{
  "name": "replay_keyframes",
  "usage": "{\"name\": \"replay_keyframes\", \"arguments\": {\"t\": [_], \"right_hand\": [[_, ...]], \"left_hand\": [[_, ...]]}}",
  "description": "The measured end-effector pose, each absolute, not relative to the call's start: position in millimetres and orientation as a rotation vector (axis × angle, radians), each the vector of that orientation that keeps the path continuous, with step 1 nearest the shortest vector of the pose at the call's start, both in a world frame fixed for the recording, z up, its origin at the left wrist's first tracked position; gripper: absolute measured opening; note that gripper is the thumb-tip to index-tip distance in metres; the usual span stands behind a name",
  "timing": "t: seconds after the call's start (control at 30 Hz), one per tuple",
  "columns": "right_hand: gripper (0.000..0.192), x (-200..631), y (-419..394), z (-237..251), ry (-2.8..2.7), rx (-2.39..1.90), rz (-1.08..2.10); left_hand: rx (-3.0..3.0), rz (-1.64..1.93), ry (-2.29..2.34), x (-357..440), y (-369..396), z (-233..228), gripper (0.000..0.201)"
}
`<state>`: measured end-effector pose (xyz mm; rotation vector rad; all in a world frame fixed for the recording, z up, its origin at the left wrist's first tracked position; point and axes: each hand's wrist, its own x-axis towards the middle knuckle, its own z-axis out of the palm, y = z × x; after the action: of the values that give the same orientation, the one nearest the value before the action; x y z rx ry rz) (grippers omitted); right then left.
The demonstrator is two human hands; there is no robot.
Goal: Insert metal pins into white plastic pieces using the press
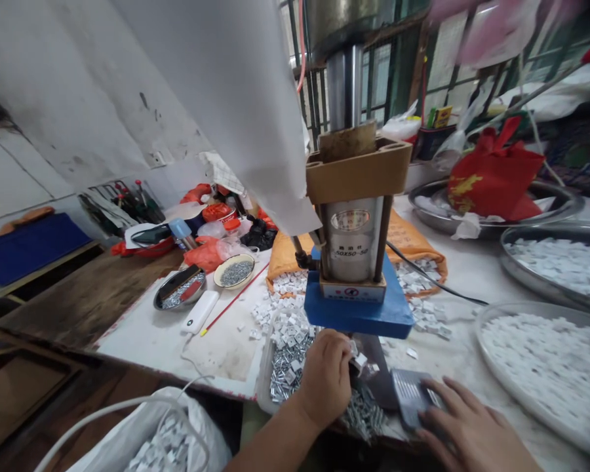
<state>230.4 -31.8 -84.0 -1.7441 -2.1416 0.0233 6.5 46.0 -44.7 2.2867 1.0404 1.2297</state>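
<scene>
The left hand (326,375) pinches a small white piece (360,360) under the press (354,249), above the nails (364,413). The right hand (467,429) lies open on the grey pedal (412,393). Hold the piece straight and keep fingers clear.

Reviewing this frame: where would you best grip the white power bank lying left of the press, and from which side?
Grip the white power bank across its long flat sides near the middle, from above. It lies flat and slim on the table, with its cable trailing from the near end, so that end is best avoided.

left hand (326,377) pinching white clip (359,360) under press (354,242), right hand (467,429) on pedal (413,393)
</scene>
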Motion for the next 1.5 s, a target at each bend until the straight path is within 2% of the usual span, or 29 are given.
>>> {"name": "replay_keyframes", "arguments": {"t": [0.17,0.33,0.47,0.6,0.8,1.0,1.1,1.23,1.33,1.43,1.5], "right_hand": [[0.018,229,-39,-93,-2.182,-1.749,-0.048],[0.019,217,-20,-72,-2.091,-1.619,-0.025],[0.039,193,-2,-50,-2.036,-1.427,-0.005],[0.044,174,13,-39,-2.151,-1.247,0.037],[0.028,161,27,-44,-2.115,-1.308,0.066],[0.024,145,35,-36,-2.078,-1.531,-0.045],[0.029,143,36,-30,-2.124,-1.630,-0.054],[0.036,155,32,-32,-2.049,-1.625,0.214],[0.041,167,21,-42,-1.904,-1.611,0.296],[0.035,171,4,-49,-1.851,-1.583,0.304],[0.028,166,-7,-51,-1.929,-1.539,0.365]], "left_hand": [[2.249,1.250,1.083,7,45,-48,0.016],[2.055,1.218,1.108,6,43,-42,0.020],[2.074,1.223,1.065,6,38,-33,0.013],[1.977,1.224,1.119,11,38,-35,0.012],[1.530,1.120,1.232,4,55,-45,0.019],[1.635,1.085,1.611,-63,49,-54,0.028],[1.735,0.976,1.697,-94,37,-56,0.026],[1.943,0.670,1.733,-109,26,-57,0.018],[2.055,0.418,1.780,-104,29,-59,0.023],[2.126,0.225,1.814,-95,39,-62,0.030],[2.170,0.136,1.806,-90,44,-64,0.025]]}}
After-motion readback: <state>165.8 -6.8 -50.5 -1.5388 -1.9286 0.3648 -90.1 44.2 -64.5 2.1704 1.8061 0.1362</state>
